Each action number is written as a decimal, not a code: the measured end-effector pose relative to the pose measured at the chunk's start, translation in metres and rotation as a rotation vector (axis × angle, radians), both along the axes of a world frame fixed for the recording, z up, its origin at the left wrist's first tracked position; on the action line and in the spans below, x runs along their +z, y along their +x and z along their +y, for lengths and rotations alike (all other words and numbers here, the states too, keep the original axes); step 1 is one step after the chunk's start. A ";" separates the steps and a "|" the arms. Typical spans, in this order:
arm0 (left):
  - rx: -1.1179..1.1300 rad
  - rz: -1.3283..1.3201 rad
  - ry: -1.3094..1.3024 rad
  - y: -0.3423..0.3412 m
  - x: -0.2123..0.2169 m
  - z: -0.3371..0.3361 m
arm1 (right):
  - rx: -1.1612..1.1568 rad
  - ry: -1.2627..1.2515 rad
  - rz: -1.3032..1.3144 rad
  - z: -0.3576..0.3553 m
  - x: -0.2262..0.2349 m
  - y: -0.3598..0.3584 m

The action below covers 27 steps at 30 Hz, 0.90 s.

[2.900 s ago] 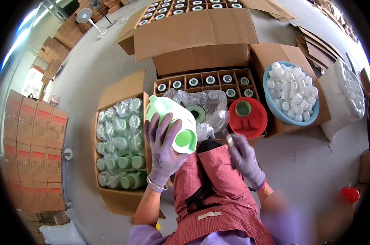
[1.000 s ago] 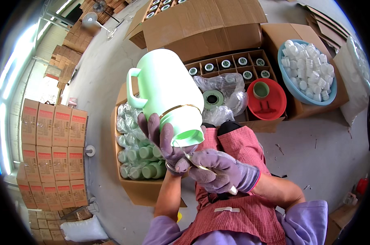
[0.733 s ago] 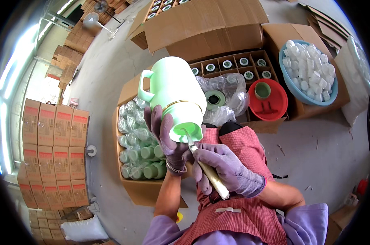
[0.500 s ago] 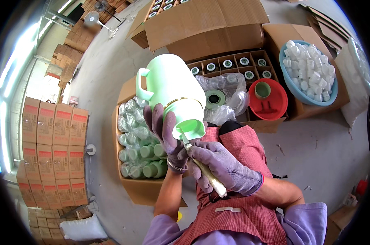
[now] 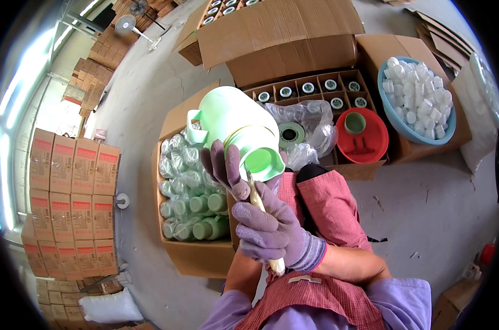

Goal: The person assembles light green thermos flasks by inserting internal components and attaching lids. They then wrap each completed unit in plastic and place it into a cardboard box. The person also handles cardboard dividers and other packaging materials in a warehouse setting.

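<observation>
Tilted towards me in mid-air is a pale green plastic jug (image 5: 227,115), with its handle on the left and its spouted mouth facing me. My left hand (image 5: 223,168), in a grey-purple glove, supports it by the neck, with fingers spread along the side. My right hand (image 5: 274,225), gloved too, is closed around a small knife (image 5: 258,199) with a pale wrapped handle. The blade's tip is at the lower left of the mouth's rim; whether it touches is hard to tell. My right hand hides part of my left wrist.
Left of my knees, an open carton (image 5: 197,258) holds green cups and plastic-wrapped pieces. Ahead, a divided carton (image 5: 293,82) holds capped items, with a red basin (image 5: 365,148) at its near corner. Right of it stands a blue basin (image 5: 450,129) of white caps. Stacked cartons (image 5: 76,192) line the left.
The jug has come lower and its mouth has turned more towards me. My right hand has rolled over and shifted left, bringing the knife more upright along the rim.
</observation>
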<state>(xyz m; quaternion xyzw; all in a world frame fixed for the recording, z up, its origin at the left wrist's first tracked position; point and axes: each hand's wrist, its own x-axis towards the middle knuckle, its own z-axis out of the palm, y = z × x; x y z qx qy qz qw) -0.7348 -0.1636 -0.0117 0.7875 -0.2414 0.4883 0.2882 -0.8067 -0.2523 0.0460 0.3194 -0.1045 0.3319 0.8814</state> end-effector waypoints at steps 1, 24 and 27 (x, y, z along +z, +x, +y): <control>0.008 0.009 -0.004 0.002 0.001 0.000 | 0.002 -0.013 -0.006 -0.002 0.002 0.003; -0.640 0.737 -1.387 0.007 0.001 0.087 | -0.240 -2.941 0.022 -0.274 -0.324 0.121; -0.660 0.816 -1.244 0.013 -0.007 0.092 | -0.407 -3.064 -0.109 -0.264 -0.299 0.124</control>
